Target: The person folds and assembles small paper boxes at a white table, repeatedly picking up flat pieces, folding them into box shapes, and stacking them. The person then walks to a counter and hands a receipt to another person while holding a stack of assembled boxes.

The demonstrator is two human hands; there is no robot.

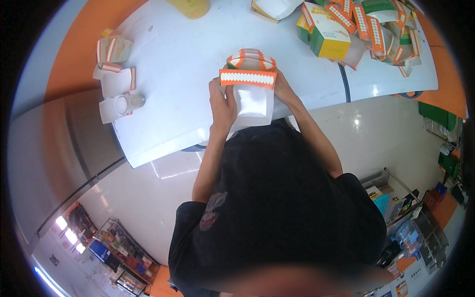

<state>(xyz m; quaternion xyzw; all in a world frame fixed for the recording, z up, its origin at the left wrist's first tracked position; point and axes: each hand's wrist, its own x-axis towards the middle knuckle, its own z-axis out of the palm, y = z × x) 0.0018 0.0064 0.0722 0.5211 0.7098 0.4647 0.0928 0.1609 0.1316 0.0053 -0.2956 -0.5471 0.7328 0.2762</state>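
A paper food box [252,105] with a white inside and an orange flap with a row of white scallops is between my hands, close to the table's front edge. My left hand [222,105] grips its left side, the thumb lying along the white panel. My right hand [283,88] is closed on its right edge, with its fingers partly hidden behind the box. Just beyond the flap is a bundle of orange-and-white striped box pieces [251,57]. Whether the bundle touches the held box, I cannot tell.
A heap of orange, green and white boxes [381,29] covers the far right of the white table [173,74]. A yellow-and-white box [324,32] stands beside it. Several opened boxes [118,83] and a clear cup [129,103] lie at left. A yellow container [190,7] stands at the back.
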